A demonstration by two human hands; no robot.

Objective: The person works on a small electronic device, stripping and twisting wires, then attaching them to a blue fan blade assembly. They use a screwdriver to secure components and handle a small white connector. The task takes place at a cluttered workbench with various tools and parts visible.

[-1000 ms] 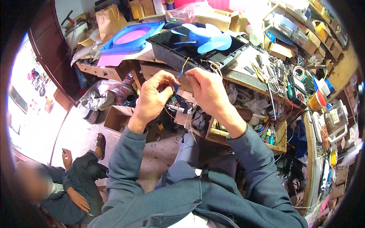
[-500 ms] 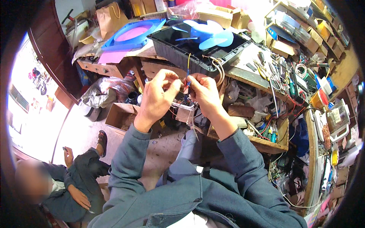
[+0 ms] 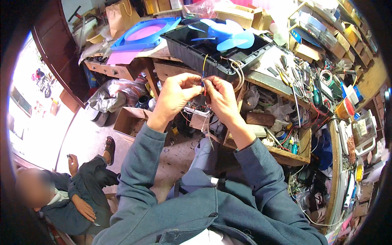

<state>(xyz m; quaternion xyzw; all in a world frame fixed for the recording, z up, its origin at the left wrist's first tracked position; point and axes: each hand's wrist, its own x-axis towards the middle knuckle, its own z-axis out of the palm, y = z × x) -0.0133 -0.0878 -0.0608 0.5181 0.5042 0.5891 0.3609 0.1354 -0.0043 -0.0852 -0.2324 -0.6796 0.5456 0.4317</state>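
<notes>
Left hand and right hand sat in front of the black crate, fingertips nearly together — both pinched thin wires — yellow end upright against crate's side.

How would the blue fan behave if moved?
The blue fan is probably light for its size: its blades look thin. It seems fairly stiff, as they spread without drooping. It may rock rather than roll, because they jut out.

Wires sit between left hand and right hand, before a crate topped by a fan blade; frame left, drawer right.
</notes>
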